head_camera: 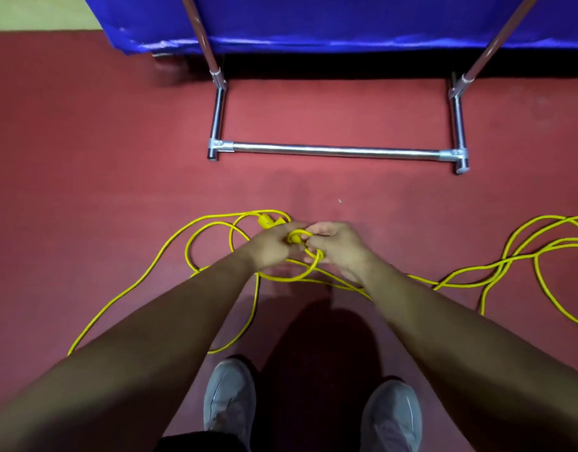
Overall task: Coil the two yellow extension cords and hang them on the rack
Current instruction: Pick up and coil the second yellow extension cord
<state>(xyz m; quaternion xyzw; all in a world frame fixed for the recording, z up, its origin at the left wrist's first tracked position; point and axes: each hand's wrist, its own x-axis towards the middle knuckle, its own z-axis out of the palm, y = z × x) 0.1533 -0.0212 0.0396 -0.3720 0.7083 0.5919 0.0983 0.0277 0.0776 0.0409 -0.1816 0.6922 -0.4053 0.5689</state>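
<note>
Both hands meet low over the floor, fingers curled. The left hand (270, 246) and the right hand (337, 248) each pinch the same small loop (295, 237) of yellow cord, which stands between them. One yellow plug (267, 220) lies just beyond the left hand's knuckles.

From the hands the yellow cords (506, 261) trail over the red floor (85, 158). Several slack loops lie to the left and long wavy strands run off to the right. The strands cross each other, so I cannot tell where one cord ends and the other begins.

Two grey shoes stand below the forearms, the left shoe (230, 396) and the right shoe (392, 415).

Well beyond the hands stands the metal rack (333, 151): one crossbar on the floor, two short foot tubes, two slanted uprights. One blue sheet (346, 21) hangs behind it.
</note>
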